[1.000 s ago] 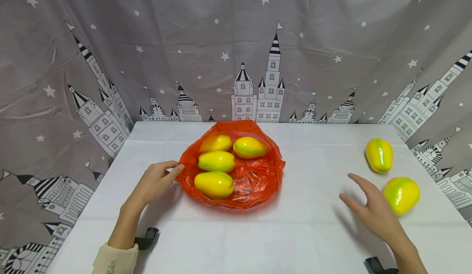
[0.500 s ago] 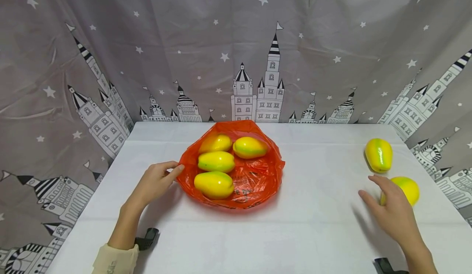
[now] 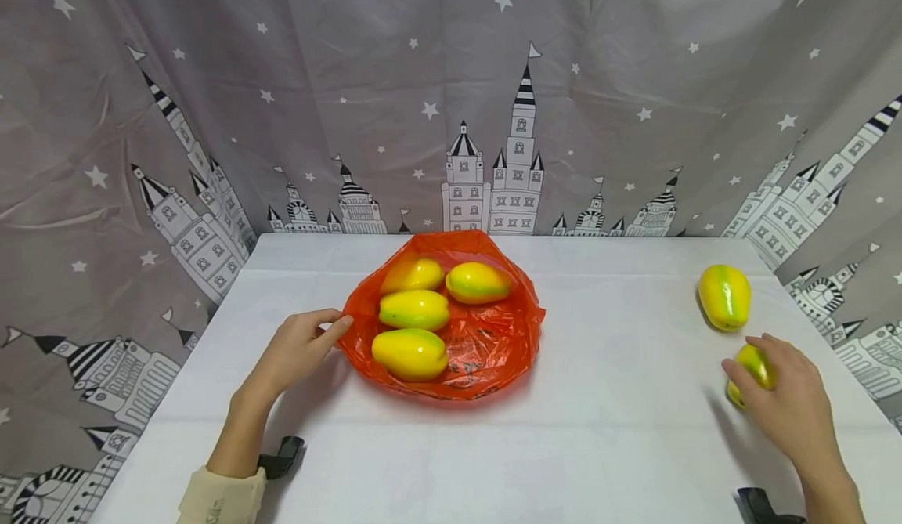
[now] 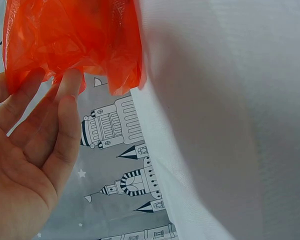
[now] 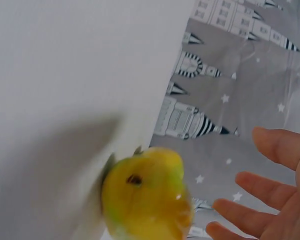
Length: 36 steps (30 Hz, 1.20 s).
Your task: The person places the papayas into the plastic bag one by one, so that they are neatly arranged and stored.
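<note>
My left hand (image 3: 299, 345) pinches the left rim of a red plastic bag (image 3: 486, 352) between thumb and fingers. The left wrist view shows the fingertips (image 4: 70, 82) at the thin red film (image 4: 70, 40). Inside the spread-out bag lie several glossy yellow-green papayas (image 3: 410, 354). On the right, my right hand (image 3: 792, 399) reaches over another papaya (image 3: 754, 371), partly covering it in the head view. In the right wrist view, that papaya (image 5: 145, 200) shows a dark stem spot, and the fingers are spread beside it. Behind it lies one more papaya (image 3: 724, 297).
A white cloth (image 3: 564, 461) covers the table. Grey curtain (image 3: 395, 77) with castles and stars hangs behind and along both sides. Dark wrist mounts (image 3: 282, 457) show under the forearms.
My right hand has moved right, from left of the near papaya to over it. The left hand and the bag have stayed in place.
</note>
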{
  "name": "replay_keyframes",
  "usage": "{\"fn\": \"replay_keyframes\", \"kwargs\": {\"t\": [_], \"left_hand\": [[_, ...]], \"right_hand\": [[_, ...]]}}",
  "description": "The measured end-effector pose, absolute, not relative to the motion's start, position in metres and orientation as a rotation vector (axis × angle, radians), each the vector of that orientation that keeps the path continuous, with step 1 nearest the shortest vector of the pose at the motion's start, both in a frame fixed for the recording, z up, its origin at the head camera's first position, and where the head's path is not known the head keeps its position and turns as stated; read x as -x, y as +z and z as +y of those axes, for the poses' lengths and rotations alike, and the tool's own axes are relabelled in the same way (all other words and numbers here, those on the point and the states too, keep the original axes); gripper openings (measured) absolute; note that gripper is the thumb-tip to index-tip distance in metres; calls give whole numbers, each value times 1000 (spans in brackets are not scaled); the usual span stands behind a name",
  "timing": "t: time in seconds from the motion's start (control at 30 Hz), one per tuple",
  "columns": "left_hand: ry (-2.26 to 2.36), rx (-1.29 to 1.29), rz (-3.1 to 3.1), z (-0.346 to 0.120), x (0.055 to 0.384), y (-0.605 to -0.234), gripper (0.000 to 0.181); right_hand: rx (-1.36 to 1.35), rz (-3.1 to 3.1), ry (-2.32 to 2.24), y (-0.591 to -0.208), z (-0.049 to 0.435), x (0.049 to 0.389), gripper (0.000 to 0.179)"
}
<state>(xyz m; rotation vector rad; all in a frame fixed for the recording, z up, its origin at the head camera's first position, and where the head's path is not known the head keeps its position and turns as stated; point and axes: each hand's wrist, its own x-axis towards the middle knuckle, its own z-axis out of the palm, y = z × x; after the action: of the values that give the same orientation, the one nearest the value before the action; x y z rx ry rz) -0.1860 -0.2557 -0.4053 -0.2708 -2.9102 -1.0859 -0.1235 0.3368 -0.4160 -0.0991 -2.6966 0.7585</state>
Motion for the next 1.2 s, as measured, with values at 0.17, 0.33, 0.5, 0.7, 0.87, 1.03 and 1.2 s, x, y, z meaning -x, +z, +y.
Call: {"fn": "replay_keyframes", "kwargs": {"t": [0.17,0.33,0.5,0.7,0.87,1.03,1.2], "left_hand": [[-1080,278,-2917,-256,186,-405,40],[-1078,278,-2925,-255,186,-406,40],[-1083,280,-2930,-254,186,-405,41],[-1076,278,-2937,-254,186,-405,41],[-1081,280,-2941,-254,185,-406,42],[-1066,282,-2935,-254,186,-406,41],[-1063,290,-2940,-253,186,-406,41]], "right_hand": [[222,-2755,765,-418,349,125,55],[282,-2761,785,-424,356,128,73],[300,-2799,797,-429,363,130,78],[255,-2887,800,-433,370,131,72],[182,-2903,839,-433,371,132,75],[137,-2912,892,-434,370,132,79],[72,-2903,912,-434,367,132,70]]}}
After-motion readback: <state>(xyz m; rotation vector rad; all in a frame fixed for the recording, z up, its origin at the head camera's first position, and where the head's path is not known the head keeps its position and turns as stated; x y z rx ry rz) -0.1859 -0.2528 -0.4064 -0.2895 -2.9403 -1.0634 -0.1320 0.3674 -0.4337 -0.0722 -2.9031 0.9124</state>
